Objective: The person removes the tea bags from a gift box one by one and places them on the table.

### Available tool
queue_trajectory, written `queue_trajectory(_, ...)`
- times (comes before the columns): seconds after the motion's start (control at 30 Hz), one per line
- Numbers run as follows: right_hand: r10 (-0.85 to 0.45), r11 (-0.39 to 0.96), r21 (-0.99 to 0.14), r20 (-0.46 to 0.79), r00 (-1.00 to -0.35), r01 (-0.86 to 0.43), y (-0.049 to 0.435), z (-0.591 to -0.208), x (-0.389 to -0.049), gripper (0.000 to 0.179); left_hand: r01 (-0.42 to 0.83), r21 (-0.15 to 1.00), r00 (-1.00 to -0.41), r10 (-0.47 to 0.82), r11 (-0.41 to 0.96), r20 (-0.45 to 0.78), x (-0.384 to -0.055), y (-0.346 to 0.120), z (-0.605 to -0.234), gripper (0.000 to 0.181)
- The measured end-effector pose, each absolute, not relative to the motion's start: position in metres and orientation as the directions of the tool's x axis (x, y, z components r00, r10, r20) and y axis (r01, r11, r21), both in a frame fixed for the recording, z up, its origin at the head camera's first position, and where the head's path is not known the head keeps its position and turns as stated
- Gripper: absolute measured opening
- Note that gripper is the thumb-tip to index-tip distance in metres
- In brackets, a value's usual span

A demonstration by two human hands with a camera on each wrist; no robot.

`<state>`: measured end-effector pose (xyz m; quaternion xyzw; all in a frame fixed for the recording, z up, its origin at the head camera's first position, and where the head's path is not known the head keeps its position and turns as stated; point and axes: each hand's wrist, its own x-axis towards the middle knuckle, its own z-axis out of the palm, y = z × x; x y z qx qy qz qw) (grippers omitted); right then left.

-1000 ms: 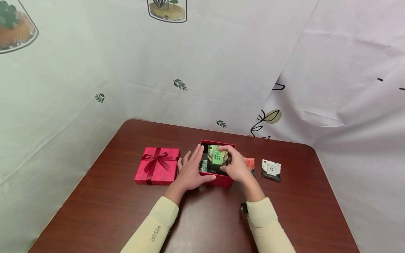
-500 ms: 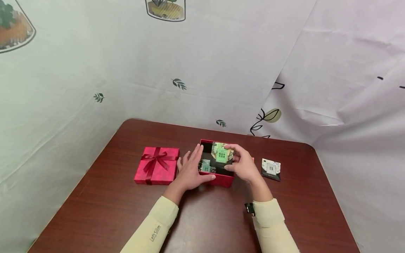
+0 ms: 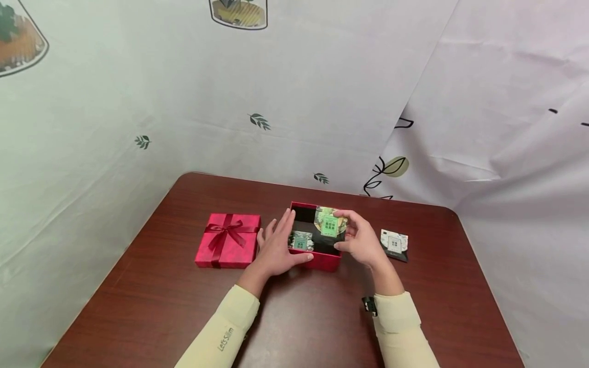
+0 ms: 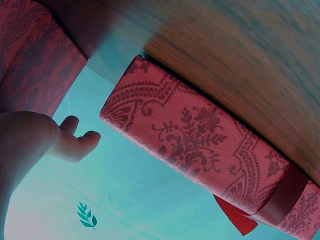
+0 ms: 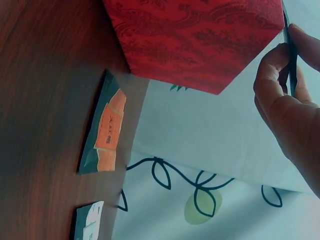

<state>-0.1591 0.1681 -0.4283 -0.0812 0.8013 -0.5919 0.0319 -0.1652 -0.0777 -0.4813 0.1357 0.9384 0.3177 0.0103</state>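
An open red gift box (image 3: 324, 262) stands near the middle of the table. My left hand (image 3: 276, 248) rests against its left side and front with straight fingers, the thumb along the front wall. My right hand (image 3: 363, 244) pinches a flat black sachet with a green label (image 3: 330, 225) by its right edge, over the box's right part. In the right wrist view the sachet (image 5: 292, 65) shows edge-on between thumb and fingers, up at the box's rim. Inside the box, front left, lies another sachet with a pale teal label (image 3: 301, 240).
Left of the box lies its red lid (image 3: 230, 240), tied with a dark red bow. A white-and-black sachet (image 3: 394, 244) lies to the right. Between it and the box, an orange-labelled sachet (image 5: 107, 132) shows in the right wrist view. Printed cloth (image 3: 299, 102) hangs behind the table.
My right hand has moved rightward with the green-labelled sachet, from the box's middle to its right rim, uncovering more of the inside. My left hand has stayed in place.
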Motion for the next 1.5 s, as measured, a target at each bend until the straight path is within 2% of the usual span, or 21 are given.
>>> queue_trajectory(0.33, -0.157, 0.226, -0.971, 0.043, -0.987, -0.078, 0.187, -0.434, -0.156, 0.079, 0.277, 0.600, -0.957, 0.270, 0.751, 0.103, -0.165, -0.078, -0.484, 0.121)
queue_trajectory(0.57, -0.125, 0.257, -0.964, 0.038, -0.991, -0.069, 0.201, -0.437, -0.152, 0.076, 0.284, 0.588, -0.956, 0.268, 0.757, 0.116, -0.166, -0.078, -0.483, 0.120)
queue_trajectory(1.2, -0.090, 0.204, -0.979, 0.006, -0.996, -0.025, 0.239, -0.441, -0.141, 0.079, 0.279, 0.585, -0.957, 0.273, 0.762, 0.100, -0.166, -0.078, -0.481, 0.120)
queue_trajectory(1.5, -0.072, 0.247, -0.969, -0.008, -0.997, -0.010, 0.254, -0.445, -0.137, 0.081, 0.282, 0.587, -0.956, 0.274, 0.759, 0.105, -0.165, -0.078, -0.481, 0.120)
